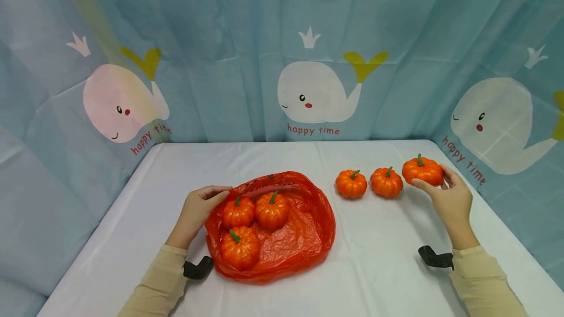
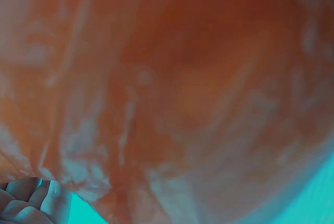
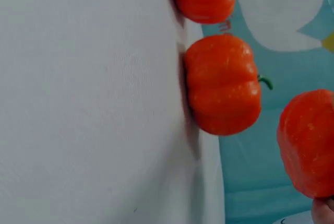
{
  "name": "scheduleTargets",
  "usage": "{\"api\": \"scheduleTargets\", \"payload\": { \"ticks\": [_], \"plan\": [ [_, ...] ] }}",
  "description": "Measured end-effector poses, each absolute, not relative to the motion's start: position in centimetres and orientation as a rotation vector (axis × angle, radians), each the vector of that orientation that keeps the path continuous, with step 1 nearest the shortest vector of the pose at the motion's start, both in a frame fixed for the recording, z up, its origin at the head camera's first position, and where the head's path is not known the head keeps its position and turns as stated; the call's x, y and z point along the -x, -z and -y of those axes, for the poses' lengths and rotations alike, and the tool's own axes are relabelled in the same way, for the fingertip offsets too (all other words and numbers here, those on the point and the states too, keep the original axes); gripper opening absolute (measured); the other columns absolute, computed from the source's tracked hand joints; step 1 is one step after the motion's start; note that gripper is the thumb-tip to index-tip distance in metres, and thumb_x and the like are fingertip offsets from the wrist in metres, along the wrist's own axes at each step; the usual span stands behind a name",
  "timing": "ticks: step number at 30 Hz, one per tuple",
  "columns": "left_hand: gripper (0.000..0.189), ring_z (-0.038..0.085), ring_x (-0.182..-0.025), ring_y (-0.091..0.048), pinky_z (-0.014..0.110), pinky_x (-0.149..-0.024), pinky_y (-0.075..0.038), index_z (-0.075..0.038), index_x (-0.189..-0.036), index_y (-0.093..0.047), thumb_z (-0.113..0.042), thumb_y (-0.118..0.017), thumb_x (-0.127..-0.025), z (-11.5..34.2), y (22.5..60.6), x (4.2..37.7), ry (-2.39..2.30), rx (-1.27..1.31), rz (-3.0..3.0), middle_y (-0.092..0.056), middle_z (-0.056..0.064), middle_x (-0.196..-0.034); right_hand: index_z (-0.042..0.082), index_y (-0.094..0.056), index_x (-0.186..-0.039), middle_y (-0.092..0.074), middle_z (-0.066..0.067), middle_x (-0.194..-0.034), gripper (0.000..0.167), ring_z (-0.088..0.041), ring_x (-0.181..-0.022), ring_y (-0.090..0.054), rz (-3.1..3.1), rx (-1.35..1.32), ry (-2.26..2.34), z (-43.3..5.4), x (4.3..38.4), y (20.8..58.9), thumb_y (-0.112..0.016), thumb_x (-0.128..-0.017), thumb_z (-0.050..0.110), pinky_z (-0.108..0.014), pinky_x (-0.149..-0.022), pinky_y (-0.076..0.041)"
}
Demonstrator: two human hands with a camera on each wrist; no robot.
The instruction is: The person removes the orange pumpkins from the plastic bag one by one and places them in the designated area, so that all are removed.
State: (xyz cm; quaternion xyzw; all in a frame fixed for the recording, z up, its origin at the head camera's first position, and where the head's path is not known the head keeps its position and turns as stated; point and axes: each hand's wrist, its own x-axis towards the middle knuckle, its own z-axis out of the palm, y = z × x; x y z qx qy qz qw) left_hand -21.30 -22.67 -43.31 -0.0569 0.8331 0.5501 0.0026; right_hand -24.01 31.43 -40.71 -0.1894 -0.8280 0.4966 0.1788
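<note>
An orange toy pumpkin [image 1: 422, 172] with a green stem is gripped between the thumb and fingers of my right hand [image 1: 453, 199], raised over the table's right side. The right wrist view shows that held pumpkin [image 3: 309, 143] at its right edge. My left hand [image 1: 197, 212] pinches the left rim of a red plastic bag [image 1: 296, 243], which lies with its mouth spread wide. Inside the bag, three pumpkins [image 1: 240, 248] are gathered at its left side. The bag's wall [image 2: 172, 93] fills most of the left wrist view, with some fingers [image 2: 31, 203] at the lower left corner.
Two more pumpkins stand on the white table [image 1: 379, 268]: one [image 1: 351, 184] to the right of the bag, the other [image 1: 386, 182] between it and the held one. A blue curtain [image 1: 246, 53] printed with whales surrounds the table's back and sides.
</note>
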Motion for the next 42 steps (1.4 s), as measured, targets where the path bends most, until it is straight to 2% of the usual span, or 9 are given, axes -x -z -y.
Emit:
{"api": "scheduleTargets", "payload": {
  "ticks": [7, 16, 31, 38, 42],
  "plan": [
    [0.046, 0.017, -0.116, -0.059, 0.015, -0.085, -0.052, -0.015, -0.123, -0.072, -0.049, -0.065, -0.093, 22.7, 43.5, 21.3, -1.727, 0.175, -2.609, -0.07, 0.006, -0.124, 0.013, -0.035, -0.155, -0.035, -0.011, -0.161, 0.083, -0.024, -0.148, -0.035, 2.317, 0.593, -1.431, -32.6, 25.2, 41.4, -0.077, -0.087, 0.031, -0.035, -0.118, -0.032],
    [0.045, 0.019, -0.118, -0.058, 0.015, -0.086, -0.052, -0.015, -0.123, -0.072, -0.048, -0.066, -0.093, 22.7, 43.5, 21.2, -1.731, 0.194, -2.598, -0.069, 0.007, -0.126, 0.007, -0.025, -0.158, -0.028, -0.016, -0.163, 0.087, -0.033, -0.15, -0.028, 2.398, 0.69, -1.411, -34.3, 26.5, 43.2, -0.069, -0.091, 0.042, -0.046, -0.122, -0.025],
    [0.045, 0.016, -0.115, -0.058, 0.014, -0.085, -0.051, -0.014, -0.122, -0.072, -0.048, -0.066, -0.093, 22.6, 43.3, 21.2, -1.738, 0.175, -2.61, -0.07, 0.007, -0.125, 0.007, -0.018, -0.159, -0.023, -0.017, -0.164, 0.089, -0.035, -0.151, -0.025, 2.431, 0.789, -1.485, -34.9, 27.6, 44.2, -0.066, -0.093, 0.042, -0.047, -0.122, -0.025],
    [0.045, 0.011, -0.11, -0.059, 0.015, -0.084, -0.053, -0.014, -0.122, -0.072, -0.047, -0.066, -0.093, 22.7, 43.2, 21.2, -1.748, 0.183, -2.595, -0.07, 0.007, -0.124, 0.007, -0.017, -0.159, -0.024, -0.018, -0.164, 0.09, -0.035, -0.15, -0.026, 2.432, 0.801, -1.518, -35.2, 27.9, 44.3, -0.066, -0.093, 0.041, -0.045, -0.122, -0.025],
    [0.045, 0.012, -0.109, -0.06, 0.017, -0.084, -0.053, -0.014, -0.122, -0.072, -0.047, -0.066, -0.093, 22.6, 43.2, 21.2, -1.748, 0.176, -2.598, -0.071, 0.007, -0.123, 0.007, -0.017, -0.159, -0.026, -0.019, -0.163, 0.091, -0.035, -0.149, -0.029, 2.425, 0.826, -1.539, -35.4, 28.0, 44.5, -0.068, -0.092, 0.041, -0.044, -0.122, -0.025]
  ]
}}
